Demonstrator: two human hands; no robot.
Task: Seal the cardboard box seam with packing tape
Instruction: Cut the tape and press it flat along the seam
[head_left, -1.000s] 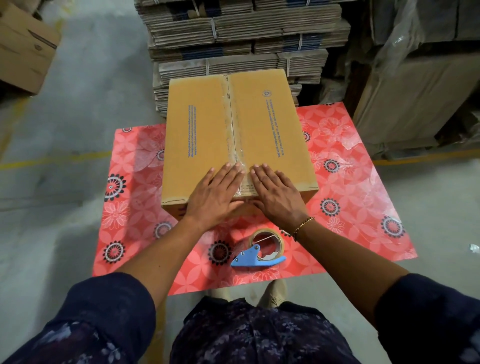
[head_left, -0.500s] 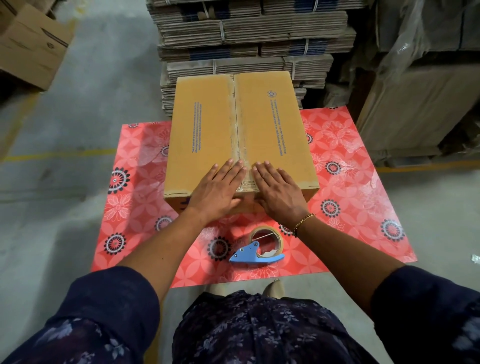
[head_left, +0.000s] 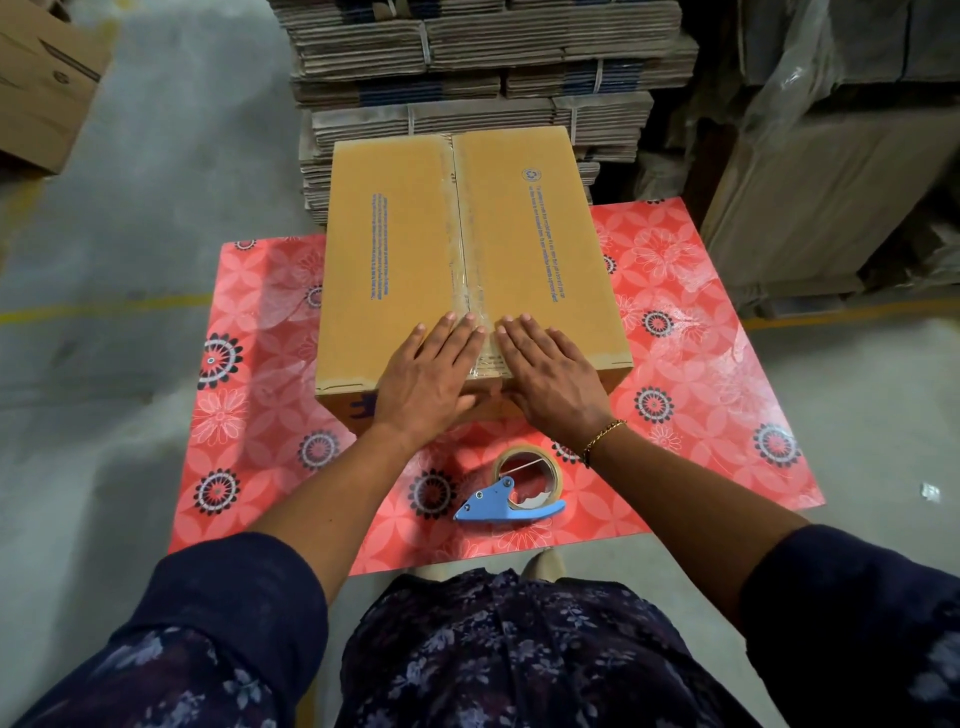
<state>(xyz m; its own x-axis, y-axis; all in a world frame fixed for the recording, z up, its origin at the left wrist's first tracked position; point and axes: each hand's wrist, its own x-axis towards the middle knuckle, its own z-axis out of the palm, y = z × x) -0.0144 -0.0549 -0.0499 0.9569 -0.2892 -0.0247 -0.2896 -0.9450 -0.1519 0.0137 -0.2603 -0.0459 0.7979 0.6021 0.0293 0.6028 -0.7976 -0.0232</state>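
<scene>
- Near face of cardboard box (head_left: 405, 270) mostly covered by both hands; dark blue marking on that face only partly visible, unreadable.
- Blue print lines on both top flaps too small to read.
- Box closed; contents not visible.
- Box resting on red floral-patterned table (head_left: 701, 374), toward its far edge.
- Clear, glossy packing tape (head_left: 464, 260) running along centre seam of box top, wrinkled near front edge and folded over it.
- Left hand (head_left: 428, 382) flat, fingers spread and extended, palm pressed on box top just left of seam, heel over front edge; nothing clasped.
- Right hand (head_left: 550, 379) likewise flat and unclenched, just right of seam; gold bracelet (head_left: 602, 439) on wrist.
- Tape dispenser (head_left: 511, 491), blue plastic handle with tan roll, lying on table near front edge, apart from both hands.
- Strapped bundles of flattened corrugated cartons (head_left: 483, 67) stacked behind table, cut off by upper frame.
</scene>
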